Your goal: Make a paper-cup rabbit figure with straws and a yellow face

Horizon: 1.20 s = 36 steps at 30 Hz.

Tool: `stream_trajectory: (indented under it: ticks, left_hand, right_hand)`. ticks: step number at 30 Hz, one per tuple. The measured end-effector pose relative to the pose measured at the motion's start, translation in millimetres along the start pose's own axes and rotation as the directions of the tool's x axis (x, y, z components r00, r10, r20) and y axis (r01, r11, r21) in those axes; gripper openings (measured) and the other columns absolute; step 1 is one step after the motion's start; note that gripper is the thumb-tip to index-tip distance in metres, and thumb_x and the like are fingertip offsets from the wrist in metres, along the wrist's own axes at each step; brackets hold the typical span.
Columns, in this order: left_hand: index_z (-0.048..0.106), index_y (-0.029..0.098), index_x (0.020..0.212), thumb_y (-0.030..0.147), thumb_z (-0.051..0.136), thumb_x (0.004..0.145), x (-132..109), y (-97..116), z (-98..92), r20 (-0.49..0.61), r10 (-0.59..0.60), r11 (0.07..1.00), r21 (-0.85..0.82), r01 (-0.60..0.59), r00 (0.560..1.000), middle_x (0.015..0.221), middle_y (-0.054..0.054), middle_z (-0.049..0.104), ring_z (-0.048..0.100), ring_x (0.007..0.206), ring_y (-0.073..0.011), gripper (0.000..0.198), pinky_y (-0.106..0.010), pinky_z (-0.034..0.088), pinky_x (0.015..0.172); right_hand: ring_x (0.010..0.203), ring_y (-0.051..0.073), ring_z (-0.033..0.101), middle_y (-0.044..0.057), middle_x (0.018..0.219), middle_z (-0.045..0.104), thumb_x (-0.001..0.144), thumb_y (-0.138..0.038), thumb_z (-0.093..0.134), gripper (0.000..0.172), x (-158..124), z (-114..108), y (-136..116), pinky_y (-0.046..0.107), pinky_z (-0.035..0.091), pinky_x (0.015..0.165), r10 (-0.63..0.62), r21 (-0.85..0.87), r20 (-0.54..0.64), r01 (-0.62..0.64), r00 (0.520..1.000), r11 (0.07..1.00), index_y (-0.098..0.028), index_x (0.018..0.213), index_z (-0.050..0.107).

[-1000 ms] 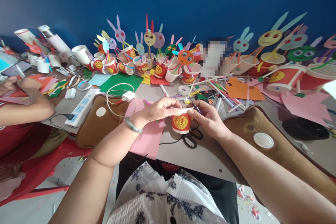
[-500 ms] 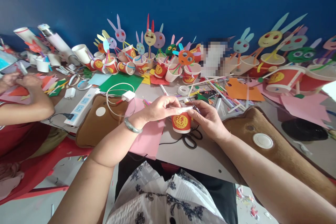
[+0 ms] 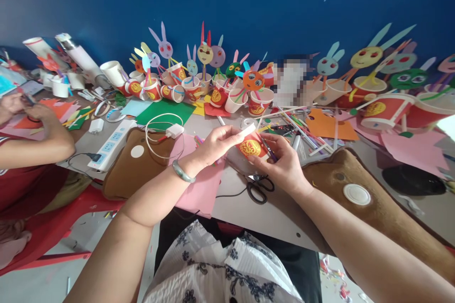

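A red paper cup (image 3: pixel 251 148) with a gold round emblem is held tilted above the table, its white edge towards my left hand. My left hand (image 3: pixel 223 143) pinches it at that pale edge. Fingers of my right hand (image 3: pixel 285 160) close round its other side, and the thumb lies near the lower part. A thin dark item with a purple tint (image 3: pixel 270 150) shows between the right fingers and the cup; its kind cannot be made out. Below the cup, black-handled scissors (image 3: pixel 259 192) lie on the table, blades partly hidden.
Paper cups with rabbit-faced figures (image 3: pixel 205 54) line the blue wall. Pink paper (image 3: pixel 199 189), a power strip (image 3: pixel 113 144), a charger (image 3: pixel 175 130) and brown plush cushions (image 3: pixel 334 175) surround my hands. Straws and orange paper (image 3: pixel 329 123) lie right. A co-worker's arm (image 3: pixel 53 137) is at the left.
The cup has gone from nearly upright to tilted, its base swinging right and up. My right hand has shifted slightly. At the left, the co-worker's hands now hold something dark.
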<state>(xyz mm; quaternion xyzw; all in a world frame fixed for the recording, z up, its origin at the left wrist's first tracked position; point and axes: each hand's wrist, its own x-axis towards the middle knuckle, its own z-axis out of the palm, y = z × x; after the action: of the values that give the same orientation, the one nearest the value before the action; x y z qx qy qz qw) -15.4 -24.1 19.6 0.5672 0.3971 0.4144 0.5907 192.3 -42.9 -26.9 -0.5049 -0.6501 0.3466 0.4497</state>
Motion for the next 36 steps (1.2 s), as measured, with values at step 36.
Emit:
stream_trajectory:
  ticks: [36]
  left_hand:
    - [0.059,0.014,0.075,0.022,0.063,0.080,-0.2,4.3,1.7,0.057,-0.149,0.987,0.072,0.145,0.987,0.064,0.001,0.060,0.053,0.052,-0.0062,0.010,-0.019,0.040,0.051]
  right_hand:
    - [0.118,0.034,0.065,0.016,0.135,0.065,0.081,-0.046,0.076,0.045,2.7,-8.6,-6.3,0.044,0.059,0.078,-0.229,-0.200,-0.263,0.179,0.937,0.963,-0.024,0.118,0.064]
